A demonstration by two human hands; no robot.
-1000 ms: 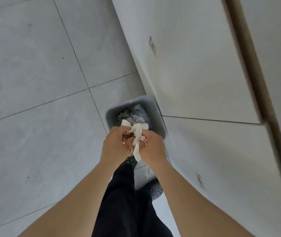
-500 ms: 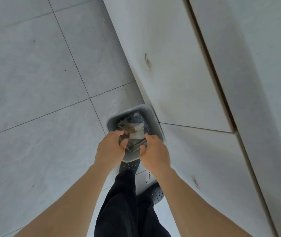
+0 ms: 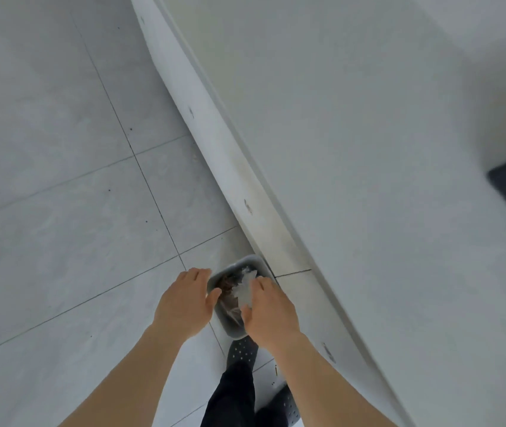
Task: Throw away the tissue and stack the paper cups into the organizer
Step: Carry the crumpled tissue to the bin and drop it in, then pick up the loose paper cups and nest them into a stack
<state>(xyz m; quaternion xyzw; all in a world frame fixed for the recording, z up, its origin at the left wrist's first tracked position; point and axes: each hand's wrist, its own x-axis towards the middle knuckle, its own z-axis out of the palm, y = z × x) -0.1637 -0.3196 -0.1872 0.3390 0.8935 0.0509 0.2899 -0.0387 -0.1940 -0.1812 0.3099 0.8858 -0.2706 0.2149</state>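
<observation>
Above bin [image 3: 234,331], left hand [image 3: 184,306] and right hand [image 3: 268,314] open, empty; tissue [image 3: 243,289] inside, cups likely left.

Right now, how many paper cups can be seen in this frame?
0. No paper cup shows. Only both hands, left hand and right hand, over the grey bin on the floor. Any cups must be out of view.

We are seeing matt grey floor tiles [image 3: 60,226], a smooth grey plastic bin [image 3: 234,332] holding crumpled white tissue [image 3: 244,292].
</observation>
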